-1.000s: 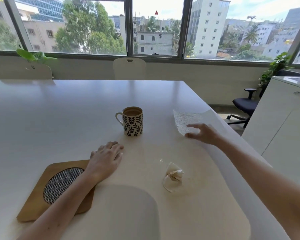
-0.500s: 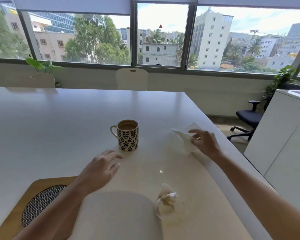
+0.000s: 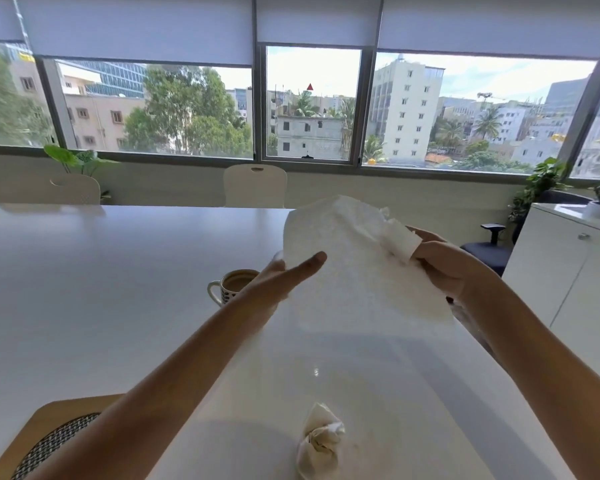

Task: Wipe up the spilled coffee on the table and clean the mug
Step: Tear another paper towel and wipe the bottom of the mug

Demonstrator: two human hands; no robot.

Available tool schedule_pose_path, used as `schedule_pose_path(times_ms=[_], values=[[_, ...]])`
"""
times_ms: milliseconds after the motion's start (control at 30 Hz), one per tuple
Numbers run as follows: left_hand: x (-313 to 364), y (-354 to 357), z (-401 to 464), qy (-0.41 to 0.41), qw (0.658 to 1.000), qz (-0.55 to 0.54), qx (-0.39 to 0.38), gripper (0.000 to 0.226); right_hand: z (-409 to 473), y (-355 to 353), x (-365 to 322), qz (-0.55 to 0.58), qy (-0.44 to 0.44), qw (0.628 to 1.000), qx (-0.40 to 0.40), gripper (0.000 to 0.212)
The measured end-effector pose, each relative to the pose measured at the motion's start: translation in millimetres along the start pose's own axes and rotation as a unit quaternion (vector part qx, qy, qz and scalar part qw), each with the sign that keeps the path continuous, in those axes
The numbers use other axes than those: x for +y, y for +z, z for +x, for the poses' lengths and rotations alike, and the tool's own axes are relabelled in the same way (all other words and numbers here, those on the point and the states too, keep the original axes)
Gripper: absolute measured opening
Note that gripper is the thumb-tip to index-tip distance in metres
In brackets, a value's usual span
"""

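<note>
So a fresh paper towel (image 3: 357, 268) is held up in the air over the table (image 3: 84, 289), spread between both hands. The right hand (image 3: 444, 268) is curled onto the towel's right edge, with a bunched corner pinched at the fingers (image 3: 418, 252). The left hand (image 3: 284, 275) is laid against the towel's left edge with fairly straight fingers, thumb on the near face. Whether the sheet is actually pinched there can't be told, since the other fingertips are hidden behind the paper.

The mug (image 3: 231, 285) is parked on the table just below and behind the left fingers, partly covered by that hand, and light brown coffee can still be seen inside it. Closer in, well below both sets of fingers, a crumpled stained tissue (image 3: 319, 441) is sitting on the table, with a faint brownish film around it and a small shiny droplet (image 3: 316, 370) a bit beyond it. A wooden trivet (image 3: 49, 431) is tucked under the left forearm.

Best guess: the spill wiping is about half done, and sheet number 2 is being opened out or folded for another pass. What's probably called for next: the towel gets folded into a pad, brought down toward the droplet and the film, and pressed flat before being dragged. The mug looks untouched, so that part is still to be done, and some care is needed so it isn't bumped by the left wrist.
</note>
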State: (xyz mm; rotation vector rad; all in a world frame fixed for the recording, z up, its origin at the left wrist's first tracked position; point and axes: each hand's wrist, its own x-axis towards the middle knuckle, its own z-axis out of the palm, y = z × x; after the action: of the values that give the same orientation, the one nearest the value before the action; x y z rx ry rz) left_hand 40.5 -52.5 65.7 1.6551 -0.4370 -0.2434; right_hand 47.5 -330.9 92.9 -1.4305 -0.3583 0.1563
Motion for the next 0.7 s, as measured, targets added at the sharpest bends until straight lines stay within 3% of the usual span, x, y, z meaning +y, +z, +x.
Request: schedule_pose_path(times_ms=[100,167,267,334,500,601,701], values=[[-2,3,10,-0.022,0.990,-0.140,-0.005,0.023,-3,9,4,0.052,0.007,0.998,0.018,0.036],[-3,3,13,-0.011,0.990,-0.143,0.021,0.016,-4,12,6,0.091,0.047,0.994,0.038,0.021],[-3,3,14,-0.001,0.989,-0.108,0.096,0.015,-7,9,13,0.141,0.077,0.987,-0.015,0.063],[-2,1,15,0.017,0.985,-0.101,0.138,0.016,-11,8,19,0.123,0.061,0.990,-0.035,0.071],[1,-17,14,0.053,0.987,-0.016,0.151,0.023,-10,12,27,-0.002,0.011,0.998,0.061,0.037],[2,-30,11,0.071,0.990,0.030,0.120,0.036,-7,19,21,-0.067,-0.013,0.994,0.087,0.037],[5,-37,8,0.080,0.991,0.040,0.094,0.035,-3,28,20,-0.077,-0.043,0.991,0.103,0.031]])
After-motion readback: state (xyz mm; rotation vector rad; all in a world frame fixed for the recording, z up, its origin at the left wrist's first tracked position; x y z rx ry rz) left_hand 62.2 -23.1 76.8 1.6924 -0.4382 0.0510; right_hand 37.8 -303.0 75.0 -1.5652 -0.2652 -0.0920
